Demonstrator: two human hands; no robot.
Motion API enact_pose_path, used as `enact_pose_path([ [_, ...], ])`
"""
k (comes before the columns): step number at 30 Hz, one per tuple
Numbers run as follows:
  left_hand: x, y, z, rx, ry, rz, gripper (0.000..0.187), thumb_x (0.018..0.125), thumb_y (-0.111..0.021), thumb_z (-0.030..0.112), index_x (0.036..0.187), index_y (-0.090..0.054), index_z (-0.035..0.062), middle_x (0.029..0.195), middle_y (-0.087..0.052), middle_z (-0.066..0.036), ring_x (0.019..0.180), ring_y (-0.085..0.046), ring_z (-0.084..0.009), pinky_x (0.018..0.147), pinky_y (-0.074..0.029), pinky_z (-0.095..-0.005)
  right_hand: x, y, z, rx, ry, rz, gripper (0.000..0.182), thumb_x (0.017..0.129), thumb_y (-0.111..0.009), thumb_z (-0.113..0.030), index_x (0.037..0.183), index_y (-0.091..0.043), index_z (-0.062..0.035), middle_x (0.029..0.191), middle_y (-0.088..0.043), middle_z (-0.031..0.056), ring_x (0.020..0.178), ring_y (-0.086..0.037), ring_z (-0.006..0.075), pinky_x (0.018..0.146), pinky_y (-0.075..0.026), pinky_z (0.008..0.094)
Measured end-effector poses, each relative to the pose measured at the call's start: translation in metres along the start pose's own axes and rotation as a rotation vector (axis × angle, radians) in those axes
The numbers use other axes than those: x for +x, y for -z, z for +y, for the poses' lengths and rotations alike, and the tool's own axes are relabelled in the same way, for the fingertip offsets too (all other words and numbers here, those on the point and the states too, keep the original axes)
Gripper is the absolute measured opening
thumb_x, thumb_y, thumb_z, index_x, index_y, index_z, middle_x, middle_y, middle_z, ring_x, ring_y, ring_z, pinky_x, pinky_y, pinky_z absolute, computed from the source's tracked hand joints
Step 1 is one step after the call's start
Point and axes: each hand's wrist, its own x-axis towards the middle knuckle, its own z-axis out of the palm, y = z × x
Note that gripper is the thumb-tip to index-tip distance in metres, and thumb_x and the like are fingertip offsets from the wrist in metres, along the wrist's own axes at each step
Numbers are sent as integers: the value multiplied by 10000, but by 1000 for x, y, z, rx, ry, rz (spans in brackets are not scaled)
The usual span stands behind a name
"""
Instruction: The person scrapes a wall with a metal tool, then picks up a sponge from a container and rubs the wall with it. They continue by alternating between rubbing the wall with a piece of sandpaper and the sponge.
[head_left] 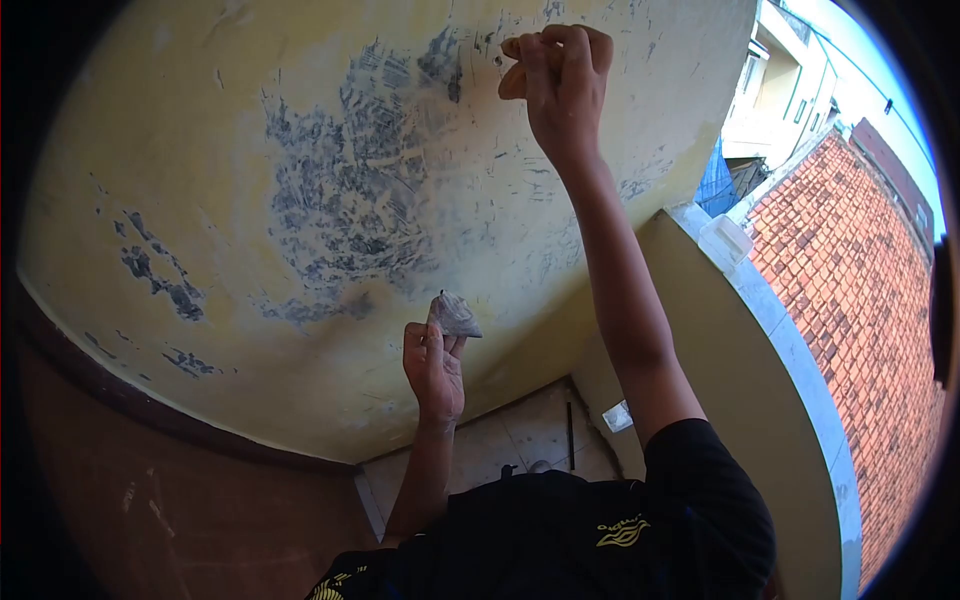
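Observation:
Raised high at the upper right, my right hand (570, 95) has its fingers bent and pinched together close to the yellow wall (200, 110). What sits in that pinch, if anything, is too small to make out. Lower down, my left hand (434, 372) grips a flat, greyish-white, roughly triangular piece (455, 316), tip pointing up, in front of the wall. Between and left of the hands, the wall carries a large rough patch (350, 180) of dark grey marks with whitish smears over it.
A low parapet (780, 310) with a pale tiled top curves along the right, a translucent plastic container (725, 242) on it. Beyond lies an orange tiled roof (850, 230). Below are floor tiles (535, 430) and a brown surface (200, 500) at lower left.

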Motion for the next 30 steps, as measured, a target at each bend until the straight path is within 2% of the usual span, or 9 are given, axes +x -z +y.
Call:
enact_pose_path([
  [1,1,-1,3,1,-6,-10,103,1123,-520,124,1047,-458,91,1201,-648,-129,1180,-656,-244,1098,-509,-501,20,-14,2,-17,21,31,132,1027,-663,-225,1057,-647,-97,1108,-612,62,1056,-533,328,969,-433,449],
  [3,-3,2,8,26,-23,-5,99,1126,-509,124,1053,-456,86,1210,-644,-133,1194,-646,-241,1110,-500,-502,41,-36,-1,-151,-94,-125,290,1021,-684,-245,1266,-617,-104,1133,-609,188,1167,-572,387,1068,-436,516],
  [4,-5,4,10,24,-26,-11,99,1126,-509,124,1053,-456,86,1210,-644,-133,1194,-646,-241,1110,-500,-502,30,-57,-5,-295,61,-18,204,1042,-658,-284,1056,-661,-80,1110,-596,134,1050,-551,360,925,-472,456],
  [5,-7,7,13,36,-43,20,93,1127,-506,126,1061,-455,86,1226,-637,-135,1215,-638,-245,1118,-493,-503,18,-70,-7,-296,31,13,124,1015,-664,-243,1048,-660,-123,1075,-604,54,1026,-532,338,932,-438,468],
  [12,-19,34,33,59,-71,102,90,1128,-518,157,1120,-463,87,1343,-590,-174,1324,-580,-316,1181,-419,-539,-204,-53,-30,-295,393,-293,181,912,-785,-327,1013,-691,-210,1105,-579,2,1044,-556,248,882,-459,410],
  [15,-29,44,42,69,-71,113,99,1128,-521,164,1122,-465,83,1356,-586,-183,1344,-564,-337,1201,-392,-552,-237,-40,-15,-297,369,-367,203,910,-790,-305,1049,-688,-197,1115,-573,16,1047,-556,258,896,-457,410],
  [19,-31,50,53,97,-80,128,103,1128,-520,163,1123,-464,76,1352,-587,-180,1351,-564,-334,1199,-403,-543,-148,-71,-23,-264,239,-104,213,926,-788,-232,1076,-658,-153,1081,-565,64,985,-550,287,846,-437,426],
  [24,-25,50,68,146,-137,108,111,1126,-525,164,1122,-466,71,1350,-595,-181,1351,-571,-329,1185,-437,-522,-22,-106,-27,-277,211,101,170,969,-742,-291,1023,-651,-158,1047,-586,65,969,-551,307,855,-429,450],
  [30,-23,52,65,28,-56,167,103,1124,-530,175,1120,-475,88,1370,-593,-181,1368,-561,-346,1210,-398,-536,-130,-97,-42,-287,95,63,202,938,-803,-228,1040,-652,-141,1053,-597,68,982,-543,308,902,-420,457],
])
